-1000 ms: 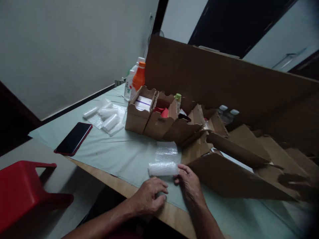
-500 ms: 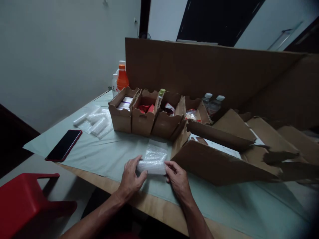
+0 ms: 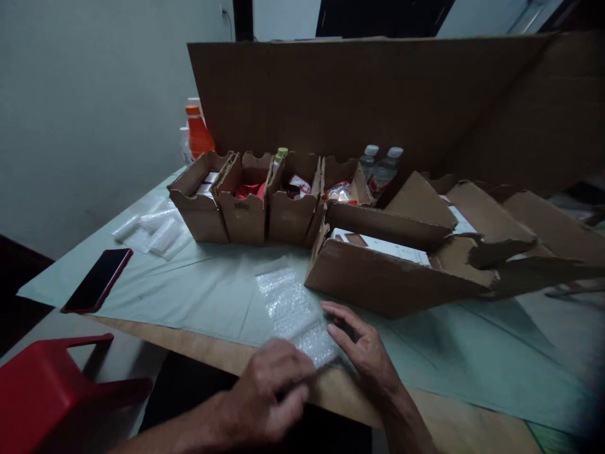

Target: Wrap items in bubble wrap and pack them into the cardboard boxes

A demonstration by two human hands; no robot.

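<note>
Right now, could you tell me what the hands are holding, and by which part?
Both hands press the bubble wrap sheet at its near end.

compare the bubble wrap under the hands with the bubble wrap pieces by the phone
The bubble wrap sheet lies unrolled and flat; the rolled pieces are bundled into tubes. The sheet is touched by the left hand and right hand; the rolls lie untouched. Both are clear and rest on the cloth.

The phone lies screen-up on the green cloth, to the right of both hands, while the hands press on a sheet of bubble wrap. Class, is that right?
Not quite. The head view shows the phone to the left of both hands, not the right. The left hand and right hand do press on the bubble wrap on the green cloth.
</note>
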